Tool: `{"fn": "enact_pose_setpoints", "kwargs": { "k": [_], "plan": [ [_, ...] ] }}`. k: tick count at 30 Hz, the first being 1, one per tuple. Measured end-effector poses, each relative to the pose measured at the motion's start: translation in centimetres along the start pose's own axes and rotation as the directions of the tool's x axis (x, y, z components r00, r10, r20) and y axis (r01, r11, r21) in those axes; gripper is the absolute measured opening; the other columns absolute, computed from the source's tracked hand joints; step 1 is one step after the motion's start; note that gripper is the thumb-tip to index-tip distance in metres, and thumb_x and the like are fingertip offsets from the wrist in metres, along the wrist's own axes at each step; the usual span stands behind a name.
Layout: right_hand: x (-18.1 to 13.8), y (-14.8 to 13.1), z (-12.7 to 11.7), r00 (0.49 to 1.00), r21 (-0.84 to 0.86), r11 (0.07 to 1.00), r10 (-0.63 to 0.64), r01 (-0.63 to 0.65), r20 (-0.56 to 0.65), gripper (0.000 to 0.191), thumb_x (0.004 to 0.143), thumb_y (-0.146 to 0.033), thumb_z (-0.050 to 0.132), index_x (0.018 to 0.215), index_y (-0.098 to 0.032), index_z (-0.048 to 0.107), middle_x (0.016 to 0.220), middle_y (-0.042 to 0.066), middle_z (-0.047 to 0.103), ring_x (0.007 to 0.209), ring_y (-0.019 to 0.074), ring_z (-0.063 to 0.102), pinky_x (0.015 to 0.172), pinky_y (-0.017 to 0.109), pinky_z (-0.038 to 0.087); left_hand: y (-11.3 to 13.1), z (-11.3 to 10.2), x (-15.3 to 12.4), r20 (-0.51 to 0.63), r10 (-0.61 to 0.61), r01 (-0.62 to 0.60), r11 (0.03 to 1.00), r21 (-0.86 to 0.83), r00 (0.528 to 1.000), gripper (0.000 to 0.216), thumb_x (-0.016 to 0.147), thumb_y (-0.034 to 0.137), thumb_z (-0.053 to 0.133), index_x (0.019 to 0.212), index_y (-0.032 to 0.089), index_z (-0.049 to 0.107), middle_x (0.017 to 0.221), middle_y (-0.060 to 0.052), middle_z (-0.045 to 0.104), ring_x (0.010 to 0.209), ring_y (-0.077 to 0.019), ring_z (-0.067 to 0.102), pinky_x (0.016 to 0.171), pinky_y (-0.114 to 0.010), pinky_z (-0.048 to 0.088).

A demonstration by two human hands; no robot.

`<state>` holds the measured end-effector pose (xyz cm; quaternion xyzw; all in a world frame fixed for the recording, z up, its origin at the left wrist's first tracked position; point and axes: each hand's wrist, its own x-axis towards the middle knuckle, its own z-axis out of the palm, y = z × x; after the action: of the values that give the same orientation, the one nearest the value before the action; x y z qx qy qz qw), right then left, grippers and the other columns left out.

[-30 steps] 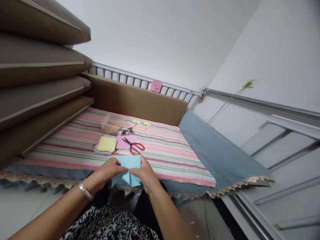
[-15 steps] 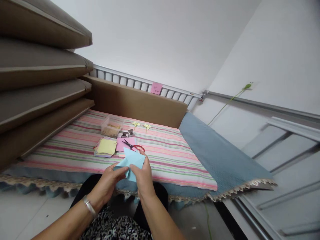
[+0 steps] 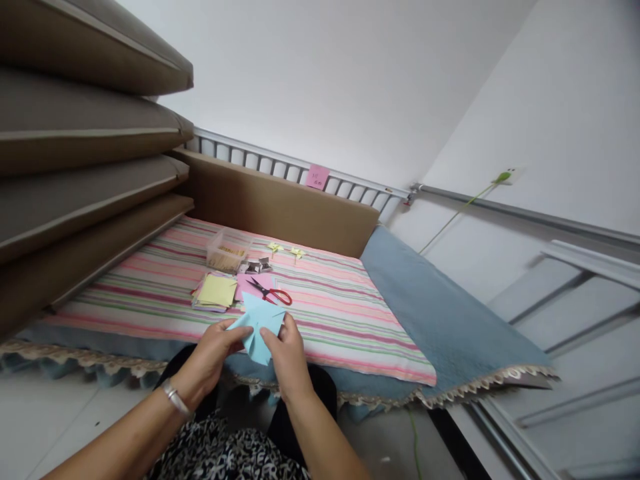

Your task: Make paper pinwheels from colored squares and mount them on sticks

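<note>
Both hands hold a folded light-blue paper (image 3: 260, 325) in the air above the near edge of the bed's striped cloth (image 3: 345, 313). The left hand (image 3: 213, 350) has its grip pinched on the paper's left corner. The right hand (image 3: 289, 357) has its grip clamped on the lower right part. Just behind lie red scissors (image 3: 273, 295), a stack of coloured paper squares (image 3: 216, 292) and what looks like a clear box (image 3: 227, 250) of small sticks.
</note>
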<state>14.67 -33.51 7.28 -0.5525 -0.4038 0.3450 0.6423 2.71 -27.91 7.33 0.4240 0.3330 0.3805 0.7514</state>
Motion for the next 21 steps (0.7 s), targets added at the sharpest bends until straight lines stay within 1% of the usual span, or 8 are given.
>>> {"fn": "enact_pose_setpoints", "kwargs": {
  "k": [3,4,6,8,10,13,16,21],
  "plan": [
    [-0.9,0.8,-1.4,0.979,-0.236,0.95,-0.202,0.206,0.039,0.035,0.082,-0.022,0.052,0.117,-0.017,0.051,0.071,-0.001,0.059,0.064,0.0146,0.059,0.062,0.026,0.05,0.9,-0.6,0.1,-0.022,-0.035,0.034,0.999,-0.04,0.999,0.023,0.058,0.025,0.075,0.075,0.011,0.068,0.065,-0.004,0.067,0.058,-0.0149,0.058,0.059,-0.026,0.045],
    [-1.3,1.1,-2.0,0.948,-0.337,0.888,-0.309,0.314,0.069,0.034,0.083,-0.02,0.051,0.117,-0.018,0.052,0.072,0.0,0.059,0.067,0.015,0.059,0.066,0.028,0.05,1.2,-0.8,0.2,-0.026,-0.049,0.047,0.997,-0.056,0.998,0.021,0.058,0.024,0.076,0.073,0.012,0.067,0.064,-0.004,0.067,0.057,-0.0145,0.058,0.058,-0.026,0.046],
    [-1.9,1.5,-2.8,0.854,-0.485,0.708,-0.479,0.513,0.205,0.033,0.085,-0.015,0.049,0.118,-0.02,0.055,0.082,0.004,0.061,0.078,0.0169,0.058,0.075,0.032,0.048,1.4,-1.0,0.2,-0.023,-0.071,0.069,0.994,-0.082,0.997,0.019,0.057,0.023,0.076,0.07,0.012,0.066,0.061,-0.002,0.065,0.054,-0.0134,0.056,0.056,-0.025,0.046],
    [-2.2,1.6,-3.3,0.77,-0.54,0.558,-0.535,0.63,0.346,0.035,0.087,-0.01,0.045,0.118,-0.021,0.056,0.089,0.007,0.062,0.083,0.0184,0.056,0.077,0.034,0.046,1.4,-1.1,0.3,0.005,-0.088,0.088,0.991,-0.096,0.996,0.019,0.057,0.022,0.075,0.07,0.012,0.066,0.06,-0.002,0.065,0.054,-0.0132,0.056,0.056,-0.025,0.046],
    [-2.2,1.5,-3.4,0.737,-0.54,0.508,-0.535,0.671,0.413,0.034,0.087,-0.008,0.043,0.115,-0.02,0.059,0.089,0.008,0.063,0.083,0.019,0.055,0.075,0.033,0.045,1.2,-1.1,0.4,0.04,-0.101,0.104,0.99,-0.099,0.994,0.019,0.059,0.021,0.075,0.073,0.012,0.066,0.062,-0.002,0.065,0.056,-0.0133,0.057,0.058,-0.025,0.047],
    [-1.8,1.0,-3.3,0.759,-0.506,0.566,-0.515,0.651,0.399,0.025,0.086,-0.01,0.046,0.098,-0.018,0.065,0.083,0.007,0.064,0.081,0.0188,0.056,0.073,0.031,0.045,0.9,-1.1,0.5,0.066,-0.106,0.112,0.99,-0.083,0.992,0.018,0.061,0.021,0.073,0.075,0.012,0.066,0.064,-0.002,0.065,0.057,-0.0132,0.057,0.06,-0.026,0.047],
    [-1.2,0.6,-3.3,0.819,-0.438,0.693,-0.452,0.572,0.355,0.018,0.083,-0.011,0.052,0.088,-0.019,0.068,0.08,0.005,0.065,0.08,0.0174,0.058,0.073,0.029,0.045,0.9,-1.1,0.3,0.062,-0.1,0.103,0.994,-0.046,0.993,0.017,0.061,0.021,0.073,0.073,0.012,0.066,0.065,-0.003,0.065,0.057,-0.0131,0.056,0.06,-0.026,0.046],
    [-0.8,0.7,-2.8,0.944,-0.265,0.919,-0.231,0.292,0.238,0.01,0.078,-0.019,0.062,0.079,-0.02,0.071,0.076,0.002,0.065,0.073,0.0157,0.061,0.068,0.025,0.047,0.8,-0.8,0.0,0.041,-0.065,0.065,0.998,0.015,0.997,0.016,0.06,0.021,0.072,0.071,0.012,0.065,0.063,-0.002,0.063,0.054,-0.0123,0.054,0.058,-0.026,0.045]
  ]
}}
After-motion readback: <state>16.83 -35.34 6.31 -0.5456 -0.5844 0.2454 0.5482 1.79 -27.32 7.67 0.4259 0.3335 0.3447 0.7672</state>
